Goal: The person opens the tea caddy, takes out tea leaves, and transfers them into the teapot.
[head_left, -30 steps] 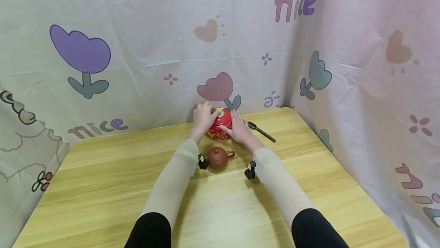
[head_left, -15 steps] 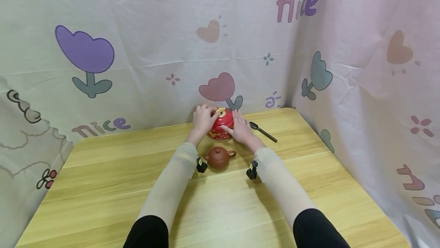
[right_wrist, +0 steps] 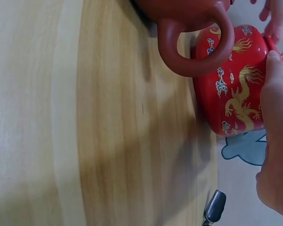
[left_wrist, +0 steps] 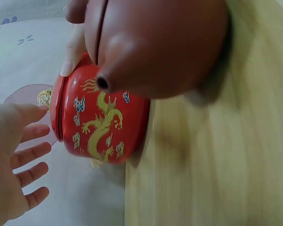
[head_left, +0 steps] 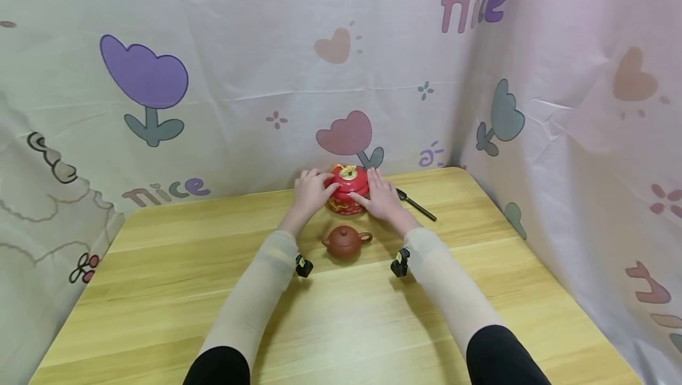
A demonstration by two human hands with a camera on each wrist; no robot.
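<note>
A red lidded jar (head_left: 345,206) with gold dragons and a gold lid knob (head_left: 348,172) stands upright near the back edge. My left hand (head_left: 311,194) is at its left, fingers spread; in the left wrist view a small gap shows between most fingers and the jar, the thumb nearest the lid. My right hand (head_left: 385,198) lies along the jar's right side with fairly straight fingers, the thumb touching near the lid (right_wrist: 272,43). Just in front stands a brown clay teapot (head_left: 343,244), spout left, handle right, its lid on.
A dark, long-handled scoop (head_left: 418,206) lies to the right of the right hand. Behind the wooden table (head_left: 186,290) hangs a printed curtain (head_left: 240,65), close to the jar. Small black cameras sit on both wrists.
My left hand has come off the lid knob and moved left and down, leaving the knob uncovered. The right hand stays at the jar. The head view has shifted slightly.
</note>
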